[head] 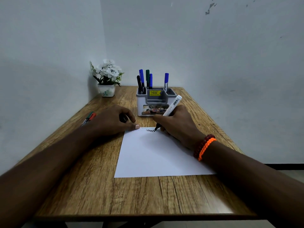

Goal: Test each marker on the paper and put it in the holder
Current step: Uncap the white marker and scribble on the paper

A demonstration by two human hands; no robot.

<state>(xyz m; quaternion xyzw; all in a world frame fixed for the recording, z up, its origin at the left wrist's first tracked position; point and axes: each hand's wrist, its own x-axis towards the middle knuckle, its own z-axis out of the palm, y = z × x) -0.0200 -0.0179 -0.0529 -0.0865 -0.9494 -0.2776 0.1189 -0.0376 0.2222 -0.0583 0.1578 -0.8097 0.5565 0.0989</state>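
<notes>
A white sheet of paper (156,155) lies on the wooden table. My right hand (177,127) grips a white-barrelled black marker (172,105), its tip touching the paper's far edge at a black zigzag line (150,130). My left hand (113,120) rests at the paper's far left corner, thumb pressing the edge, fingers curled round a dark cap (123,118). The grey and white holder (155,101) stands just beyond the paper with several blue, green and black markers upright in it. Two loose markers (89,117), green and red capped, lie left of my left hand.
A small white pot of artificial flowers (107,79) stands at the table's far left corner. Walls close off the far and left sides. Bare wood (131,195) stretches between the paper and the table's near edge.
</notes>
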